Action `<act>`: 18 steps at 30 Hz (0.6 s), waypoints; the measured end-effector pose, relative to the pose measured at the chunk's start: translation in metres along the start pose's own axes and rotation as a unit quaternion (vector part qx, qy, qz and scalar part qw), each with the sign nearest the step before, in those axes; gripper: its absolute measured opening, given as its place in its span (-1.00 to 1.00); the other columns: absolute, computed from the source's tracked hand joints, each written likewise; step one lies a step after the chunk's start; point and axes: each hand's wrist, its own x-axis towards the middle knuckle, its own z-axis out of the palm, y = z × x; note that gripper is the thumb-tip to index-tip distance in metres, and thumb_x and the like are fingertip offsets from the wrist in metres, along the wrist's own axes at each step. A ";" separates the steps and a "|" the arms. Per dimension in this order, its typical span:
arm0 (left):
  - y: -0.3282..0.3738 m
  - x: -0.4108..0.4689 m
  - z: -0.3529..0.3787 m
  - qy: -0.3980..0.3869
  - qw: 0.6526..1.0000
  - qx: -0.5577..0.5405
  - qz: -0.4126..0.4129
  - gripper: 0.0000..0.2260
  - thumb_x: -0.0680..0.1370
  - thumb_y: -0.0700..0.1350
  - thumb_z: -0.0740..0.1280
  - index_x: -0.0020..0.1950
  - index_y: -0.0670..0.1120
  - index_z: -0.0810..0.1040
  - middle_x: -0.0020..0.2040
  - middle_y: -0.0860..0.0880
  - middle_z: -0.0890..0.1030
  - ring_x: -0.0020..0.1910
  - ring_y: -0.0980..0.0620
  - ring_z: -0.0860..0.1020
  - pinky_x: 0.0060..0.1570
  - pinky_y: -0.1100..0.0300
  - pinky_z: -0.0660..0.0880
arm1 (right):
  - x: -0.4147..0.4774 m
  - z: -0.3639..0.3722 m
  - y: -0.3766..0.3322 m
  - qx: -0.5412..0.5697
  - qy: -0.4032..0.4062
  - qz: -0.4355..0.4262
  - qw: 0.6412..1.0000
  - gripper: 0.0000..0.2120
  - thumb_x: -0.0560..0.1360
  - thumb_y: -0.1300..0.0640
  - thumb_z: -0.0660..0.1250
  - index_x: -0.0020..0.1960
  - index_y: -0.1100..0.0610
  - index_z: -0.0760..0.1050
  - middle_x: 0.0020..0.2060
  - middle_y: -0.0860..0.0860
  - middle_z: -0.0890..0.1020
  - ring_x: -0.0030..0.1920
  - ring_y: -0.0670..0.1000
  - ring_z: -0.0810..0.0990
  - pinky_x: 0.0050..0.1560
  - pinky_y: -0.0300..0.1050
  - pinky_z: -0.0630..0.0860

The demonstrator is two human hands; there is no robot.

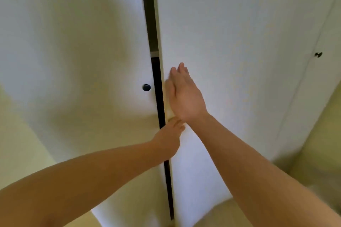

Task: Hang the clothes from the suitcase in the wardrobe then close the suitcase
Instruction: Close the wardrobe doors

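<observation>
Door (239,42) bears right hand (186,96), flat and straight-fingered, likely pushing; left hand (168,140) at seven o'clock meets its edge, grip unclear.

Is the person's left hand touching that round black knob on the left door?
Apart. The head view shows the knob ringed by bare left door, while the left hand sits lower, at the edge of the right door.

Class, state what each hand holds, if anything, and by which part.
The right hand holds nothing: it presses flat on the right wardrobe door. The left hand touches that door's inner edge; a grip cannot be told.
</observation>
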 end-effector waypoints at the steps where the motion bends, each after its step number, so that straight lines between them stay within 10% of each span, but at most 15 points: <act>1: -0.009 -0.002 0.011 0.011 0.999 -0.038 -0.024 -0.54 0.70 -0.14 0.08 0.58 -0.26 0.18 0.61 -0.20 0.15 0.59 -0.24 0.04 0.58 -0.13 -0.12 | 0.010 0.007 0.000 -0.017 0.003 -0.001 1.000 -0.76 0.70 0.12 -0.01 0.22 0.18 0.35 0.28 0.15 0.41 0.31 0.15 0.41 0.11 0.14 0.54; 5: -0.020 -0.002 0.044 -0.013 0.998 -0.033 -0.042 -0.49 0.70 -0.09 0.07 0.62 -0.24 0.09 0.63 -0.13 0.12 0.62 -0.17 0.01 0.56 -0.10 -0.19 | 0.032 0.024 -0.002 -0.098 -0.015 -0.002 0.995 -0.72 0.52 0.37 0.11 0.21 0.27 0.38 0.27 0.19 0.40 0.18 0.20 0.45 -0.09 -0.01 0.46; 10: -0.020 0.016 0.061 -0.049 0.995 -0.048 -0.067 -0.45 0.70 -0.05 0.07 0.64 -0.22 0.02 0.65 -0.16 -0.02 0.63 -0.21 -0.11 0.58 -0.16 -0.14 | 0.041 0.023 0.003 -0.101 -0.102 -0.012 0.990 -0.35 0.52 0.43 0.00 0.61 0.21 0.07 0.62 0.20 0.00 0.62 0.18 -0.01 0.57 0.07 0.08; 18: -0.037 0.034 0.088 -0.082 0.988 -0.097 -0.087 -0.43 0.70 -0.07 0.02 0.65 -0.17 -0.12 0.65 -0.14 -0.13 0.63 -0.17 -0.17 0.58 -0.10 -0.11 | 0.068 0.042 0.012 -0.144 -0.143 -0.008 0.979 -0.33 0.57 0.34 0.01 0.64 0.16 -0.08 0.63 0.15 -0.13 0.62 0.14 -0.14 0.58 0.12 0.01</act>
